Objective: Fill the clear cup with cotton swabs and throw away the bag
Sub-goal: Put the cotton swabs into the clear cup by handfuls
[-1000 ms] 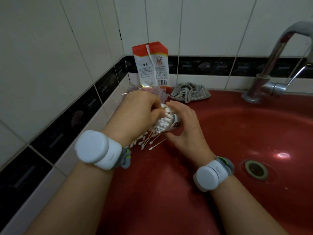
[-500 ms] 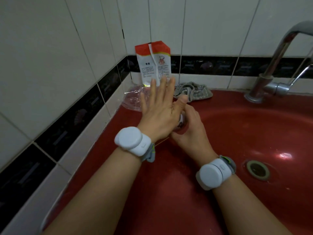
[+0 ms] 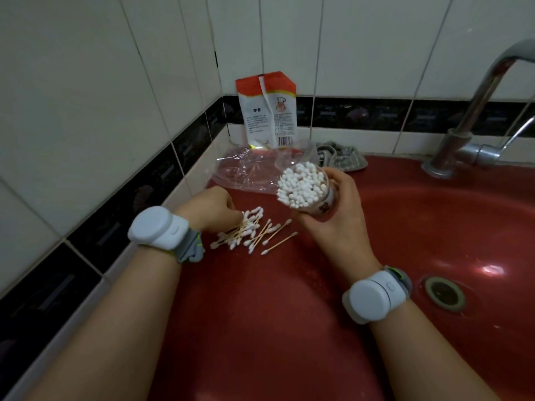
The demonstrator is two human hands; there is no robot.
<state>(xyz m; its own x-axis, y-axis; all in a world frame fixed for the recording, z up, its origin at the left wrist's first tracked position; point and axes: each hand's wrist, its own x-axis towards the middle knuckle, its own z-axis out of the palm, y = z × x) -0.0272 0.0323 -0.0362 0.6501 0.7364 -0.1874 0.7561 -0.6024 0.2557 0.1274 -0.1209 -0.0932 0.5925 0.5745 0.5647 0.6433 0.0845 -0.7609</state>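
Clear cup (image 3: 324,205) crammed with swabs (image 3: 301,185)

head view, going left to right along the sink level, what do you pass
left hand gripping loose cotton swabs → clear cup packed with swabs, held by the right hand → drain → faucet
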